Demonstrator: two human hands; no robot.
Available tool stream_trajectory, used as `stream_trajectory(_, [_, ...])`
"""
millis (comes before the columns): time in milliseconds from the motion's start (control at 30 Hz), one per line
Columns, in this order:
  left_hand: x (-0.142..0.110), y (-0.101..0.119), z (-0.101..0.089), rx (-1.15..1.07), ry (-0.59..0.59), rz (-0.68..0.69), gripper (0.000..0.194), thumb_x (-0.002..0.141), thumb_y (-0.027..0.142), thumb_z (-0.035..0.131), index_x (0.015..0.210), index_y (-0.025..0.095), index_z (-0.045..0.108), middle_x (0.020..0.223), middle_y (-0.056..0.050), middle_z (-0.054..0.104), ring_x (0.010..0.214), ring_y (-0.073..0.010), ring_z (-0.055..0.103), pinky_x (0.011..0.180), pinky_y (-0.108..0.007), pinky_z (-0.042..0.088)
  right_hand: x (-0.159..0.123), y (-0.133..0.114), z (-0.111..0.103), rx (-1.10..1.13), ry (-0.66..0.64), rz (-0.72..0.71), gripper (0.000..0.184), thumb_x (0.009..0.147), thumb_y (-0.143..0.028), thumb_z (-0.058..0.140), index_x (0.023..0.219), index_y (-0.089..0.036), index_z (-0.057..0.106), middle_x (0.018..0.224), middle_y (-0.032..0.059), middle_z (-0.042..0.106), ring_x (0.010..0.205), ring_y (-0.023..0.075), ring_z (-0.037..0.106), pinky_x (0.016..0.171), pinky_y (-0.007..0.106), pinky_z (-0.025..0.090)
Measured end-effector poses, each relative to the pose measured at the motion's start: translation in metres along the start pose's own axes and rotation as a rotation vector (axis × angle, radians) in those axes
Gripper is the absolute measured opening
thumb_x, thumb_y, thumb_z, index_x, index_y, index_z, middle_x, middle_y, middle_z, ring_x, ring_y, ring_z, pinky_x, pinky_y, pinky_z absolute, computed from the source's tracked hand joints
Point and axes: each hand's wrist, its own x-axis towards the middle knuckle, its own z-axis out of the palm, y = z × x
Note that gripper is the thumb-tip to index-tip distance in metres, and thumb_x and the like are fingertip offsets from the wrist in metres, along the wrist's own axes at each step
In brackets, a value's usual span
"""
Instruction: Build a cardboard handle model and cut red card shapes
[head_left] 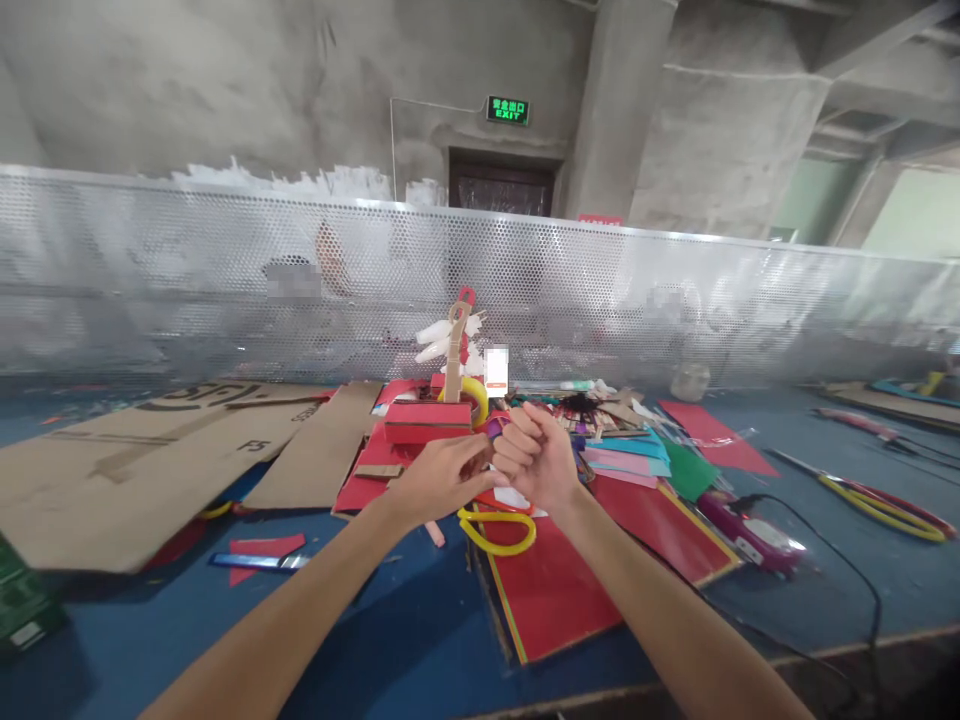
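Over the middle of the table my left hand (442,475) meets my right hand (536,455). The right fingers are curled into a fist. Bent fingers and thumb of the left hand close in against that fist; whatever they hold, if anything, is hidden. Just below the hands lie scissors with yellow and red handles (499,545), the blades out of sight. Under the right forearm is a sheet of red card (555,590). Behind the left hand sits a red box-like piece (427,422) with an upright brown cardboard strip (454,355) near it.
Large cardboard sheets (165,460) cover the left side, with a blue cutter knife (259,562) in front. To the right are a purple power strip (754,535) with a black cable and another pair of scissors (862,495). A perforated metal screen (600,300) stands behind.
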Motion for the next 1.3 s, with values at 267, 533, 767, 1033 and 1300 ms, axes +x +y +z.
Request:
stream_trajectory(267, [-0.001, -0.006, -0.001, -0.409, -0.174, 0.038, 0.037, 0.095, 0.041, 0.056, 0.068, 0.017, 0.048, 0.063, 0.006, 0.038, 0.057, -0.0082, 0.033, 0.053, -0.02, 0.029, 0.004, 0.007, -0.012, -0.122, 0.013, 0.136, 0.054, 0.087, -0.031, 0.062, 0.056, -0.022, 0.019, 0.044, -0.0101, 0.013, 0.041, 0.008, 0.005, 0.036, 0.023, 0.007])
stream_trajectory(533, [-0.001, -0.003, -0.002, -0.531, -0.156, -0.12, 0.046, 0.09, 0.055, 0.056, 0.068, 0.016, 0.052, 0.059, 0.004, 0.051, 0.053, -0.0093, 0.046, 0.051, -0.02, 0.036, 0.006, 0.018, -0.013, -0.104, 0.068, 0.054, 0.053, 0.086, -0.032, 0.062, 0.056, -0.022, 0.019, 0.043, -0.0099, 0.017, 0.041, 0.0079, 0.006, 0.036, 0.021, 0.009])
stream_trajectory(767, [0.0, -0.006, -0.006, -0.46, -0.184, -0.133, 0.04, 0.083, 0.047, 0.067, 0.065, 0.016, 0.05, 0.058, 0.006, 0.045, 0.054, -0.0081, 0.039, 0.049, -0.018, 0.031, 0.005, 0.02, -0.017, -0.037, 0.057, 0.081, 0.051, 0.087, -0.029, 0.06, 0.057, -0.022, 0.02, 0.043, -0.0096, 0.017, 0.04, 0.0081, 0.007, 0.035, 0.022, 0.01])
stream_trajectory(1033, [-0.002, -0.01, 0.003, -0.362, -0.055, -0.202, 0.024, 0.075, 0.035, 0.072, 0.072, 0.013, 0.063, 0.061, 0.005, 0.05, 0.057, -0.0092, 0.041, 0.049, -0.019, 0.034, 0.006, 0.02, -0.006, -0.039, 0.001, 0.064, 0.047, 0.092, -0.03, 0.058, 0.06, -0.021, 0.025, 0.046, -0.0088, 0.024, 0.04, 0.0082, 0.014, 0.037, 0.018, 0.022])
stream_trajectory(1300, [-0.002, -0.006, -0.003, -0.471, -0.155, -0.202, 0.035, 0.075, 0.043, 0.075, 0.063, 0.012, 0.064, 0.055, 0.002, 0.061, 0.048, -0.0076, 0.046, 0.047, -0.018, 0.035, 0.003, 0.02, -0.012, -0.063, -0.045, 0.128, 0.05, 0.091, -0.031, 0.062, 0.057, -0.02, 0.026, 0.041, -0.0092, 0.024, 0.038, 0.0069, 0.01, 0.033, 0.018, 0.015])
